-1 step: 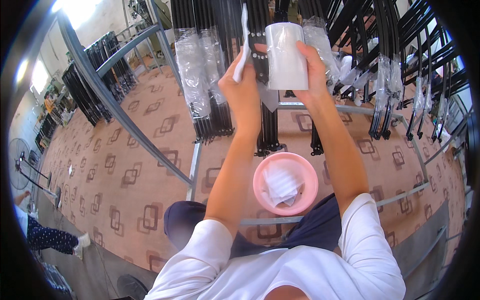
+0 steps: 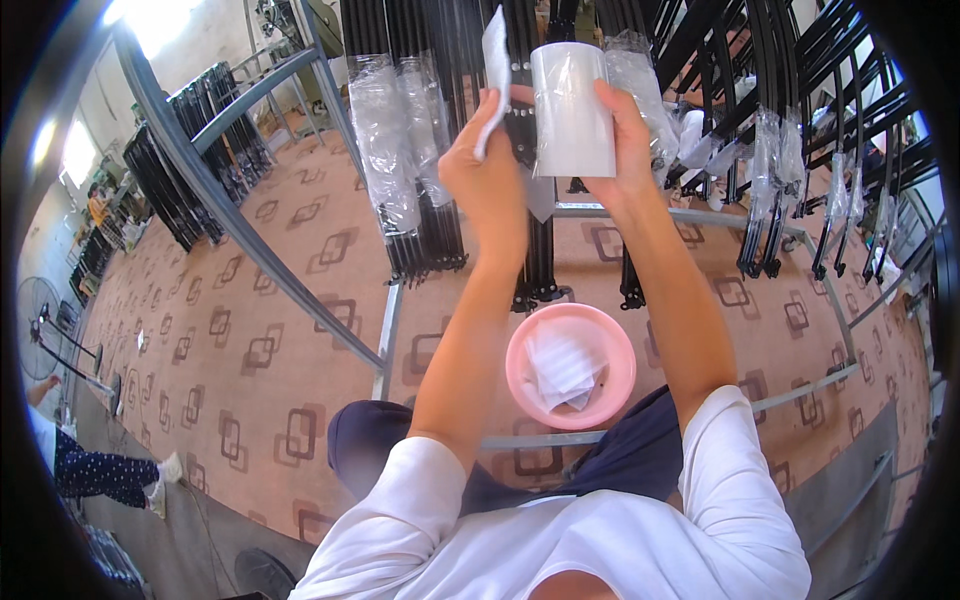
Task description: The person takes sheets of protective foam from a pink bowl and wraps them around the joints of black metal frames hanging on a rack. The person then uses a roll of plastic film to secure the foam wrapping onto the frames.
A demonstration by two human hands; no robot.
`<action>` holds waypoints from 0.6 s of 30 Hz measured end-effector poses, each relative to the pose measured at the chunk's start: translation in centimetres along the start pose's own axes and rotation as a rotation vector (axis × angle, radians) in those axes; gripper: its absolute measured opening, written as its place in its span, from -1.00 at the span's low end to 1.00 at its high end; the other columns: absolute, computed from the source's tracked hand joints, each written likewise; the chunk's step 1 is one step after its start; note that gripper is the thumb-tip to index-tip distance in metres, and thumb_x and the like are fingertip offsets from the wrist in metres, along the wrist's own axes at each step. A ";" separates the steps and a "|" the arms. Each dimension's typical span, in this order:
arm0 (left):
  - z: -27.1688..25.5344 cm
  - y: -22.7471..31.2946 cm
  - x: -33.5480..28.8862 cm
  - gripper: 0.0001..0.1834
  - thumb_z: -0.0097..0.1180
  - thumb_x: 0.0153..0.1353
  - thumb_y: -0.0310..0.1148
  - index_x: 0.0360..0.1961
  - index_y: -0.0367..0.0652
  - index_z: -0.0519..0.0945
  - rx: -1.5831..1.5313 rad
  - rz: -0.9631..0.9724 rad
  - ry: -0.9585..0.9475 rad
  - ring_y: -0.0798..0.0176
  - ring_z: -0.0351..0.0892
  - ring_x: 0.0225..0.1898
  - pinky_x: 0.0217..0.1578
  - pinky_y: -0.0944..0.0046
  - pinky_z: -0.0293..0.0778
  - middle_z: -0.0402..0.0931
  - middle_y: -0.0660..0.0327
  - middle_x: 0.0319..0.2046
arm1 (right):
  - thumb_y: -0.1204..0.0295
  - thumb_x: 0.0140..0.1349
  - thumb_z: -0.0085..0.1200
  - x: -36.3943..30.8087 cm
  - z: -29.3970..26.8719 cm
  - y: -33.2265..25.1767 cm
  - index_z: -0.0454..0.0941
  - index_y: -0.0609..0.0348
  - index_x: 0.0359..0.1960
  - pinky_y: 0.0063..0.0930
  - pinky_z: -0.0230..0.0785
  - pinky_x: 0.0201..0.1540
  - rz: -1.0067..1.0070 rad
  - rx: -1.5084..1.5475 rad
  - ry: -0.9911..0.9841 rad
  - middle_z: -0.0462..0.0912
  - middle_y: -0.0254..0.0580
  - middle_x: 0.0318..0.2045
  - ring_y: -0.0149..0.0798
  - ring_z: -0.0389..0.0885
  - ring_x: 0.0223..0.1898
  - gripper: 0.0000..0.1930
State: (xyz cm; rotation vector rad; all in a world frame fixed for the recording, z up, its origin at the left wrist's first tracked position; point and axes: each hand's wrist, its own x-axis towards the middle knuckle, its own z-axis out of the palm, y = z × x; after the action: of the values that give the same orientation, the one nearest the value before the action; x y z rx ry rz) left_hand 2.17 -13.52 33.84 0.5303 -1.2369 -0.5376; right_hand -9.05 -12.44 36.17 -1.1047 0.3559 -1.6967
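Observation:
A thin white sheet, apparently foam (image 2: 496, 62), is pinched upright in my left hand (image 2: 487, 190). Its fingers are partly hidden behind the sheet. My right hand (image 2: 628, 150) grips a thick roll of clear plastic film (image 2: 573, 112), thumb along its right side. Behind both hands hangs a bundle of black metal tubes (image 2: 540, 262) with small shiny fittings; the roll covers part of it. A loose grey-white flap (image 2: 538, 195) hangs below the roll's left edge. Between my knees sits a pink basin (image 2: 622, 392) holding several white sheets (image 2: 563, 368).
Black tubes wrapped in clear film (image 2: 383, 150) hang to the left, and more wrapped tubes (image 2: 765, 190) to the right. A grey metal frame (image 2: 240, 245) surrounds me. Far left are a standing fan (image 2: 40, 330) and another person's leg (image 2: 105, 475).
My left hand has shifted slightly to the right, and the white sheet has turned to show more of its face. My right hand and the roll are nearly unmoved, slightly higher.

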 end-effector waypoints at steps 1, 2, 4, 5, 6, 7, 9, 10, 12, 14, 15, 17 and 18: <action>0.3 -0.2 0.0 -0.51 -0.20 -0.18 -0.74 -0.13 -0.29 0.47 0.094 0.166 0.035 0.17 0.41 -0.04 -0.07 0.36 0.30 0.44 0.00 -0.13 | 0.15 0.01 -0.04 -0.1 0.3 0.0 0.33 0.31 -0.09 -0.38 0.36 -0.17 -0.003 0.038 0.049 0.50 -0.06 -0.25 -0.24 0.49 -0.24 -0.49; 0.3 -0.2 -0.2 -0.55 -0.17 -0.18 -0.75 -0.17 -0.34 0.48 0.176 0.218 -0.029 0.11 0.31 0.05 0.02 0.33 0.23 0.35 -0.03 -0.05 | 0.15 0.00 -0.01 -0.3 0.5 0.0 0.35 0.30 -0.11 -0.36 0.35 -0.16 -0.007 0.075 0.099 0.50 -0.09 -0.27 -0.24 0.49 -0.25 -0.50; 0.2 0.0 -0.3 -0.53 -0.17 -0.18 -0.75 -0.15 -0.32 0.47 0.351 0.326 -0.078 0.07 0.31 0.04 0.03 0.29 0.24 0.37 0.00 -0.06 | 0.13 0.00 -0.04 -0.5 0.3 -0.1 0.33 0.26 -0.08 -0.34 0.31 -0.10 -0.004 0.156 0.106 0.47 -0.03 -0.18 -0.21 0.47 -0.18 -0.48; 0.1 0.0 -0.2 -0.52 -0.17 -0.19 -0.75 -0.14 -0.31 0.47 0.439 0.383 -0.103 0.04 0.31 0.03 0.03 0.27 0.24 0.37 0.01 -0.06 | 0.11 0.01 -0.06 -0.6 0.3 -0.1 0.32 0.24 -0.07 -0.32 0.28 -0.07 -0.006 0.197 0.107 0.45 0.01 -0.14 -0.19 0.45 -0.14 -0.48; -0.1 -0.5 0.0 -0.51 -0.16 -0.19 -0.74 -0.13 -0.29 0.46 0.482 0.442 -0.157 -0.04 0.23 0.08 -0.01 0.23 0.28 0.35 0.04 -0.03 | 0.09 0.01 -0.08 -0.7 0.3 -0.1 0.31 0.22 -0.06 -0.33 0.25 -0.04 -0.046 0.245 0.075 0.42 0.04 -0.10 -0.16 0.42 -0.09 -0.47; -0.3 -0.4 0.3 -0.51 -0.16 -0.18 -0.73 -0.12 -0.28 0.46 0.487 0.465 -0.210 -0.04 0.19 0.11 -0.01 0.23 0.28 0.33 0.04 -0.01 | 0.07 0.01 -0.11 -0.8 0.5 0.1 0.29 0.20 -0.04 -0.33 0.22 -0.01 -0.086 0.298 0.041 0.39 0.08 -0.06 -0.14 0.38 -0.05 -0.46; -0.6 -0.1 0.8 -0.51 -0.16 -0.17 -0.72 -0.11 -0.28 0.45 0.494 0.511 -0.316 -0.05 0.10 0.16 -0.01 0.23 0.27 0.31 0.04 0.02 | 0.03 0.01 -0.15 -0.5 0.3 0.3 0.25 0.16 0.00 -0.33 0.16 0.05 -0.149 0.372 -0.037 0.32 0.14 0.00 -0.09 0.30 0.04 -0.43; -0.6 0.5 0.7 -0.57 -0.16 -0.07 -0.64 -0.09 -0.29 0.44 0.404 0.364 -0.400 -0.07 -0.06 0.22 0.06 0.20 0.16 0.27 0.03 0.05 | 0.01 0.01 -0.17 -0.4 -0.1 0.3 0.23 0.14 0.02 -0.33 0.14 0.07 -0.175 0.395 -0.076 0.28 0.17 0.03 -0.08 0.26 0.07 -0.41; -0.5 0.7 1.0 -0.68 -0.16 0.04 -0.50 -0.16 -0.36 0.45 0.379 0.414 -0.420 -0.18 -0.06 0.19 0.10 0.10 0.05 0.26 -0.07 0.03 | -0.04 0.00 -0.20 0.1 -0.7 0.2 0.22 0.10 0.04 -0.33 0.10 0.10 -0.214 0.401 -0.086 0.25 0.20 0.05 -0.08 0.20 0.11 -0.37; -0.8 0.4 1.3 -0.66 -0.20 0.12 -0.37 -0.19 -0.40 0.45 0.369 0.429 -0.449 -0.24 -0.07 0.18 0.13 0.03 -0.04 0.26 -0.14 0.01 | -0.01 0.01 -0.18 0.2 -0.3 0.7 0.22 0.14 0.03 -0.33 0.11 0.09 -0.193 0.457 -0.113 0.26 0.20 0.04 -0.07 0.24 0.08 -0.38; -1.0 0.0 1.5 -0.63 -0.25 0.16 -0.32 -0.18 -0.41 0.44 0.370 0.424 -0.468 -0.25 -0.07 0.18 0.14 0.02 -0.08 0.26 -0.15 0.00 | 0.00 0.02 -0.17 0.3 0.0 1.1 0.22 0.16 0.03 -0.33 0.12 0.09 -0.180 0.487 -0.130 0.27 0.20 0.04 -0.07 0.26 0.07 -0.39; -2.0 0.0 2.3 -0.50 -0.41 0.23 -0.17 -0.21 -0.42 0.44 0.336 0.416 -0.502 -0.31 -0.05 0.15 0.16 -0.01 -0.18 0.26 -0.19 -0.01 | 0.05 0.03 -0.13 0.3 0.0 2.0 0.23 0.21 0.01 -0.31 0.22 0.01 -0.100 0.367 -0.106 0.34 0.15 -0.03 -0.09 0.35 -0.02 -0.42; -2.1 -1.8 2.4 -0.62 -0.27 0.11 -0.33 -0.19 -0.36 0.46 0.518 0.494 -0.506 -0.19 0.04 0.13 0.17 0.02 -0.15 0.29 -0.14 -0.05 | 0.07 0.03 -0.10 0.3 -0.5 2.4 0.23 0.23 0.00 -0.30 0.27 -0.03 -0.054 0.313 -0.113 0.37 0.13 -0.06 -0.10 0.40 -0.07 -0.43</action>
State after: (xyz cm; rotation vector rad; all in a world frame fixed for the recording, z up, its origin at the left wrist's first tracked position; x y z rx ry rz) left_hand 4.60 -16.25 33.94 0.5039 -1.9406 0.0929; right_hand -8.02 -13.85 34.41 -0.9785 -0.0128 -1.6610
